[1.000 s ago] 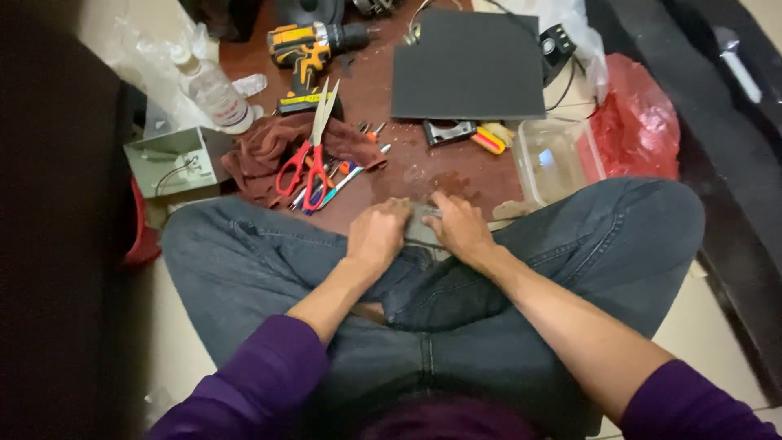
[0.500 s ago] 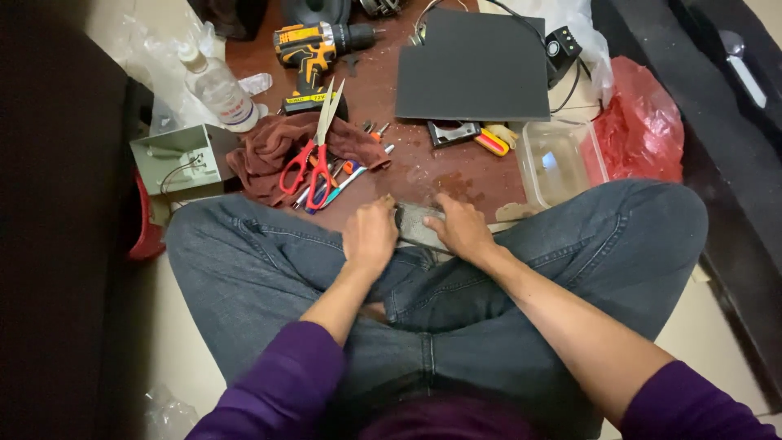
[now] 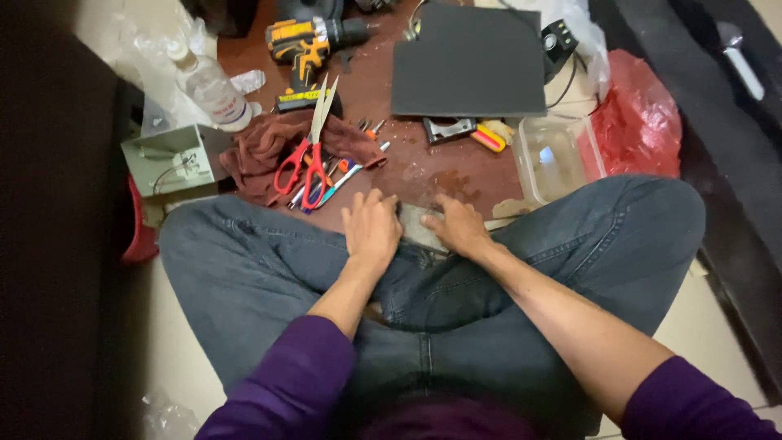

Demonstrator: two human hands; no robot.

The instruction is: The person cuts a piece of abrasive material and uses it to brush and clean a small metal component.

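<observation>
I sit cross-legged in blue jeans with both hands low in front of my lap. My left hand and my right hand press down side by side on a small flat grey piece that lies between them at the edge of the brown floor mat. The fingers of both hands are curled onto the piece's sides, and much of it is hidden under them. Just beyond my left hand lie red-handled scissors on a dark red cloth.
A yellow and black cordless drill and a dark grey board lie further out. A clear plastic tub, a red plastic bag, a plastic bottle and a pale green metal box ring the mat. Screwdrivers and pens lie by the cloth.
The view has shifted slightly; both hands stay pressed on the flat grey piece, with the fingers a little closer together on it.
</observation>
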